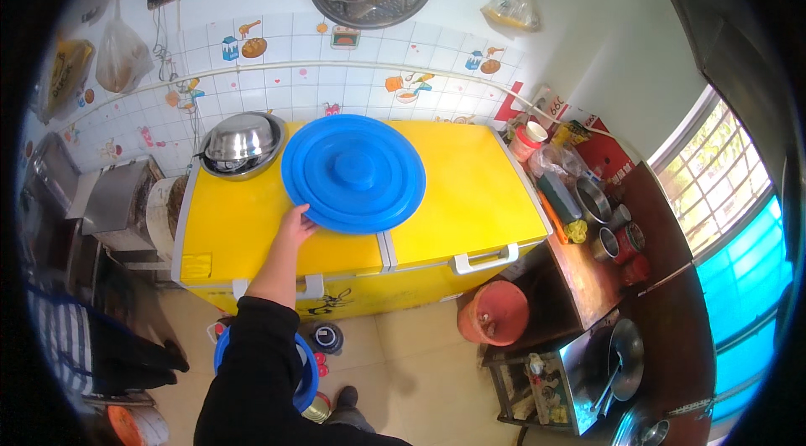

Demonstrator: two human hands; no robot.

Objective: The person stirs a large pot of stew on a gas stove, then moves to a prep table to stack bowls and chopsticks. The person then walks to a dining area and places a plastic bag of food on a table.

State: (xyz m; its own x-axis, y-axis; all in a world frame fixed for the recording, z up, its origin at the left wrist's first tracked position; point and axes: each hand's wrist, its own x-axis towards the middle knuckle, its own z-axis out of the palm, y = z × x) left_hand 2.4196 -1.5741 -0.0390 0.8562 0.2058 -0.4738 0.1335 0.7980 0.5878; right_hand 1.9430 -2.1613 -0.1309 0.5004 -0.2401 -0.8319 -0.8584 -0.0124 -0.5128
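My left hand [295, 227] holds the near-left rim of a round blue plastic lid [354, 168], thumb on top and fingers partly hidden beneath. The lid is over the yellow top of a chest freezer [466, 188]; I cannot tell whether it rests fully on it. Left of the lid, on the same top, stand nested stainless steel bowls [240, 142]. My right hand is out of view. Below my black sleeve is a blue plastic tub [308, 377], partly covered by the arm.
A red bucket [497, 314] stands on the tiled floor near a wooden counter [582, 276] with pots and bags. Further right, a wok [626, 358] sits by a stove. At left stands another person in a striped garment [60, 339]. White freezer handles [485, 259] jut forward.
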